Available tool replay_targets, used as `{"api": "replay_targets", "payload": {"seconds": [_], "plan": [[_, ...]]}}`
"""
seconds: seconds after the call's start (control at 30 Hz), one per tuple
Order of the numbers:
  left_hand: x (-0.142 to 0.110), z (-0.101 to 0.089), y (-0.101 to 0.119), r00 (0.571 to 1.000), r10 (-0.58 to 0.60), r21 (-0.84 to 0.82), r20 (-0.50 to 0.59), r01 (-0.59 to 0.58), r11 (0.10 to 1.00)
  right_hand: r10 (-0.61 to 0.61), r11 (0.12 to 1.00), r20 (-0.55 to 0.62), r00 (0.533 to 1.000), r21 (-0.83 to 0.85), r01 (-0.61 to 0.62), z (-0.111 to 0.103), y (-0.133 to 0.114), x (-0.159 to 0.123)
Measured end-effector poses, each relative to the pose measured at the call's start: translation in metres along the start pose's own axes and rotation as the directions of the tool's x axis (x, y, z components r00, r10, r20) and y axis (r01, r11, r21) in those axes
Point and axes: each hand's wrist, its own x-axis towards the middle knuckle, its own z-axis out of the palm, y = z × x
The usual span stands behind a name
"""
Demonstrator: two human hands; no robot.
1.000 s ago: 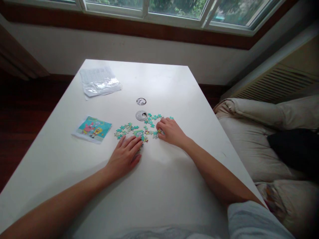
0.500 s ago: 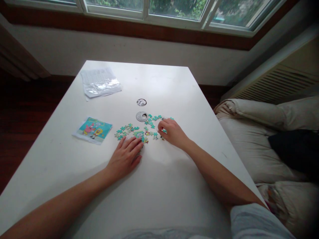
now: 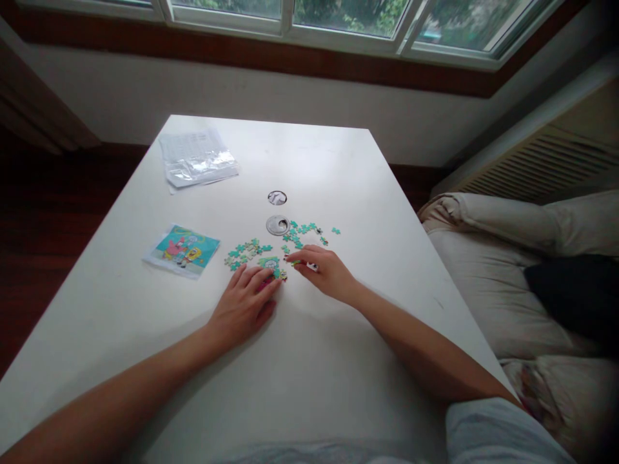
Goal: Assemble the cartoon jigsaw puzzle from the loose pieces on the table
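My left hand [image 3: 247, 298] lies with its fingers spread, the tips resting on a partly joined section of jigsaw puzzle [image 3: 269, 263] and hiding some of it. Just right of that section, my right hand [image 3: 325, 274] pinches a small greenish puzzle piece [image 3: 295, 262] between thumb and forefinger. Loose green puzzle pieces [image 3: 242, 252] form a cluster beyond my left fingers. More loose pieces [image 3: 304, 228] are scattered beyond my right hand, and a single piece [image 3: 336, 230] sits apart to the right.
A picture card in a clear bag [image 3: 186, 250] lies at the left of the white table [image 3: 319, 164]. Papers under plastic [image 3: 198, 158] are at the far left. Two round fittings, a nearer disc [image 3: 278, 225] and a farther one [image 3: 277, 198], sit mid-table. A padded sofa [image 3: 474, 277] stands on the right.
My right hand has moved left and slightly nearer, from the right-hand pieces towards the joined section, with a piece in its pinch. My left hand has barely moved.
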Motion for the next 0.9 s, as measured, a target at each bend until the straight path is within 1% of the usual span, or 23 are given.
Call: {"api": "replay_targets", "payload": {"seconds": [0.17, 0.33, 0.53, 0.7, 0.8, 0.9], "plan": [[0.000, 0.000, 0.001, 1.000, -0.007, 0.009, 0.021, 0.007, 1.000, 0.181, 0.976, -0.024, 0.983, 0.124, -0.177, 0.017, 0.003, -0.004], [0.000, 0.001, 0.001, 1.000, -0.018, 0.010, 0.025, 0.018, 1.000, 0.249, 0.950, -0.029, 0.968, 0.202, -0.238, 0.026, 0.008, -0.003], [0.000, -0.001, 0.001, 0.999, -0.024, -0.012, 0.027, 0.025, 1.000, 0.214, 0.977, -0.111, 0.971, 0.037, -0.211, 0.025, 0.010, -0.002], [0.000, -0.001, 0.001, 0.999, -0.034, -0.040, 0.015, 0.034, 0.999, 0.184, 0.983, -0.111, 0.977, 0.041, -0.180, 0.026, 0.008, -0.001], [0.000, -0.001, 0.001, 0.999, -0.034, -0.035, 0.018, 0.035, 0.999, 0.141, 0.990, -0.123, 0.982, -0.005, -0.143, 0.031, 0.007, -0.001], [0.000, 0.000, 0.001, 0.999, -0.034, -0.033, 0.017, 0.035, 0.999, 0.130, 0.988, -0.140, 0.982, -0.062, -0.140, 0.036, 0.006, -0.002]]}}
